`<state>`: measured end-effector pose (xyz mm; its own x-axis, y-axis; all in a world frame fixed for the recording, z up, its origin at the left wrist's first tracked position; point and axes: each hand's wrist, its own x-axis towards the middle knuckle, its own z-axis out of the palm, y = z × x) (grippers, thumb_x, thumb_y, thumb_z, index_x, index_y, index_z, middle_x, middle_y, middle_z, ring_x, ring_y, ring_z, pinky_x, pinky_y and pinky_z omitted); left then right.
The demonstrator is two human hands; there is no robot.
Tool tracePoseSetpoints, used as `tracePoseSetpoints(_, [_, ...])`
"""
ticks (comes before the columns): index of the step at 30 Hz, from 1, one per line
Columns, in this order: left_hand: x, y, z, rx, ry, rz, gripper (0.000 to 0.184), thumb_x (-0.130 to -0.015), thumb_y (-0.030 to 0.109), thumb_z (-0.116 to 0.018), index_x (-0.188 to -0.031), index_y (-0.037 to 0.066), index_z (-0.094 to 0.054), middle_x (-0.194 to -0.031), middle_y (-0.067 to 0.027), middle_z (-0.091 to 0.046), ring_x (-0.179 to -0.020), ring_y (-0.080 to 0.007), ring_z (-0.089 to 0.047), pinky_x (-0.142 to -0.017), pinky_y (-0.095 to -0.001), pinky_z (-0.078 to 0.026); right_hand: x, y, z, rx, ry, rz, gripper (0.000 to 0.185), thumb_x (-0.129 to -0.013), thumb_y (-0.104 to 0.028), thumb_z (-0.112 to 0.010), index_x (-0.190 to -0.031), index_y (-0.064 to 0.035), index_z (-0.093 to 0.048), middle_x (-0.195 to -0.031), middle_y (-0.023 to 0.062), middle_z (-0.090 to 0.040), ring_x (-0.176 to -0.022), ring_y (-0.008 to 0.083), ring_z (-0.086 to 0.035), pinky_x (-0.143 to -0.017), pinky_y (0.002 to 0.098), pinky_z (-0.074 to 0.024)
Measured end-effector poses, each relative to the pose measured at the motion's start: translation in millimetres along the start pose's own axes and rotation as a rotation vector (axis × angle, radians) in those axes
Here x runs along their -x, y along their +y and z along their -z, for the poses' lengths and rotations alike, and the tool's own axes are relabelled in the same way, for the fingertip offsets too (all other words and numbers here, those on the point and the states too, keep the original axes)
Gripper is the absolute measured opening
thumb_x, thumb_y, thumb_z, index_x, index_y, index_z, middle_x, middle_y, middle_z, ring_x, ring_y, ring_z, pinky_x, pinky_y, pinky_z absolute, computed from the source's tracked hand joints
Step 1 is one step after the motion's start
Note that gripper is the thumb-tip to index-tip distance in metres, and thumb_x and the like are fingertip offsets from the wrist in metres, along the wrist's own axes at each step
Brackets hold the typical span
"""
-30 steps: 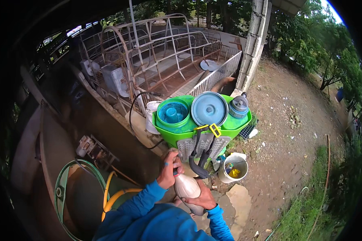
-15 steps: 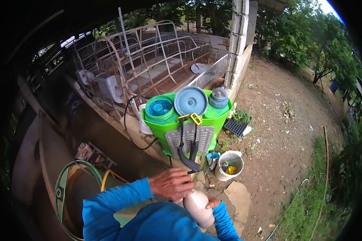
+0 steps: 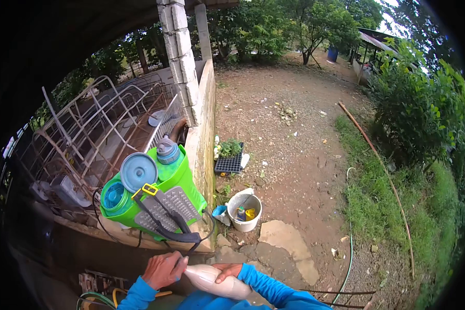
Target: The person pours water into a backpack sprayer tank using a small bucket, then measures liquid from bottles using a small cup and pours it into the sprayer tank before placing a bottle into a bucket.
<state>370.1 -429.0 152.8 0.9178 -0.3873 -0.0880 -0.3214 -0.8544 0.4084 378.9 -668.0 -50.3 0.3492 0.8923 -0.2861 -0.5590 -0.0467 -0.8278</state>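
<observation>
A pale pinkish-white bottle (image 3: pixel 206 280) lies almost level in front of my body, its narrow end pointing left. My right hand (image 3: pixel 229 270) is wrapped round its body. At the narrow end, my left hand (image 3: pixel 163 269) is closed, thumb and fingers pinched at the tip, where the cap is hidden. Just beyond my hands, a green knapsack sprayer (image 3: pixel 183 178) rests on the low wall. Its tank opening (image 3: pixel 114 197) is uncovered, and a round blue-grey lid (image 3: pixel 139 172) leans beside it. Black straps (image 3: pixel 165 227) hang down its grey back panel.
A white bucket (image 3: pixel 251 224) holding small containers stands on the ground beside a blue container (image 3: pixel 221 213). Behind are a black seedling tray (image 3: pixel 228 164) and a block pillar (image 3: pixel 183 67). Metal pens (image 3: pixel 98 119) fill the left; a hose (image 3: pixel 350 232) runs along the grass.
My view has swung to the right, so the sprayer and bucket appear further left. The bottle has turned more level. My left hand has closed at its narrow end.
</observation>
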Motion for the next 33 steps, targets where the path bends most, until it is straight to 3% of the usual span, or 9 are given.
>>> tracePoseSetpoints(2, [0,8,10,0.146,-0.045,-0.122,0.029,-0.091,0.029,-0.061,-0.106,0.005,-0.059,-0.091,-0.0169,-0.065,-0.081,-0.0364,-0.065,-0.071,-0.045,-0.052,-8,15,10,-0.036,-0.009,0.044,0.076,-0.074,-0.04,-0.075,-0.137,-0.0061,-0.047,-0.125,0.0127,-0.055,-0.114,0.0239,-0.053,-0.097,0.0361,-0.0432])
tracePoseSetpoints(7, [2,15,7,0.294,-0.024,-0.033,0.024,-0.087,0.025,-0.066,-0.098,0.004,-0.063,-0.082,-0.0155,-0.068,-0.072,-0.0336,-0.067,-0.065,-0.0402,-0.052,4,1,9,-0.067,-0.087,0.107,0.076,-0.075,-0.037,-0.075,-0.137,-0.0023,-0.047,-0.126,0.0123,-0.056,-0.114,0.0219,-0.054,-0.099,0.0358,-0.0428])
tracePoseSetpoints(10, [-1,18,1,-0.072,0.015,-0.079,0.021,-0.09,0.026,-0.06,-0.085,0.005,-0.061,-0.066,-0.0187,-0.064,-0.064,-0.0396,-0.064,-0.059,-0.0472,-0.049,6,0,10,-0.093,-0.091,0.098,0.075,-0.076,-0.035,-0.075,-0.137,-0.0019,-0.046,-0.127,0.0122,-0.056,-0.115,0.0223,-0.053,-0.1,0.0362,-0.0421])
tracePoseSetpoints(18, [1,41,13,0.215,0.052,-0.139,0.022,-0.09,0.024,-0.06,-0.1,0.005,-0.063,-0.075,-0.0194,-0.066,-0.071,-0.0379,-0.066,-0.064,-0.0449,-0.052,5,6,11,-0.147,-0.056,0.132,0.075,-0.075,-0.035,-0.076,-0.137,-0.0027,-0.047,-0.126,0.0123,-0.056,-0.115,0.0217,-0.054,-0.099,0.0367,-0.0427])
tracePoseSetpoints(21, [2,28,-1,0.272,0.066,-0.067,0.018,-0.089,0.023,-0.062,-0.093,0.005,-0.064,-0.071,-0.0192,-0.065,-0.069,-0.0384,-0.066,-0.062,-0.045,-0.051,2,9,14,-0.125,-0.101,0.15,0.075,-0.075,-0.036,-0.076,-0.136,-0.0027,-0.047,-0.126,0.012,-0.057,-0.114,0.0214,-0.054,-0.098,0.0369,-0.0431])
tracePoseSetpoints(24, [4,32,-9,-0.053,0.189,-0.024,0.022,-0.09,0.025,-0.061,-0.077,0.007,-0.063,-0.063,-0.0183,-0.062,-0.064,-0.0401,-0.064,-0.058,-0.0475,-0.049,11,-1,8,-0.002,-0.028,0.127,0.083,-0.07,-0.035,-0.078,-0.138,-0.0033,-0.045,-0.128,0.0121,-0.054,-0.118,0.0226,-0.051,-0.101,0.0364,-0.0405])
tracePoseSetpoints(25, [4,13,-6,-0.171,-0.019,0.02,0.029,-0.091,0.027,-0.062,-0.105,0.002,-0.061,-0.081,-0.0155,-0.067,-0.071,-0.0375,-0.065,-0.067,-0.0445,-0.052,13,-3,8,-0.011,-0.058,0.102,0.083,-0.07,-0.035,-0.078,-0.138,-0.0033,-0.045,-0.128,0.0121,-0.054,-0.118,0.0226,-0.051,-0.101,0.0364,-0.0405])
tracePoseSetpoints(27, [9,11,-6,0.144,0.1,-0.066,0.029,-0.091,0.026,-0.062,-0.107,0.002,-0.06,-0.085,-0.0173,-0.066,-0.077,-0.038,-0.065,-0.07,-0.0447,-0.052,4,2,7,-0.023,-0.108,0.096,0.077,-0.074,-0.036,-0.076,-0.138,-0.005,-0.047,-0.125,0.0122,-0.057,-0.115,0.0231,-0.054,-0.097,0.0361,-0.0433])
tracePoseSetpoints(33, [28,3,9,0.346,0.035,-0.094,0.025,-0.093,0.021,-0.06,-0.109,0.003,-0.058,-0.093,-0.0186,-0.064,-0.082,-0.0345,-0.065,-0.071,-0.0415,-0.051,-4,-14,2,0.005,-0.132,0.005,0.083,-0.072,-0.033,-0.078,-0.141,-0.0034,-0.042,-0.128,0.013,-0.055,-0.117,0.0235,-0.052,-0.1,0.0367,-0.0422])
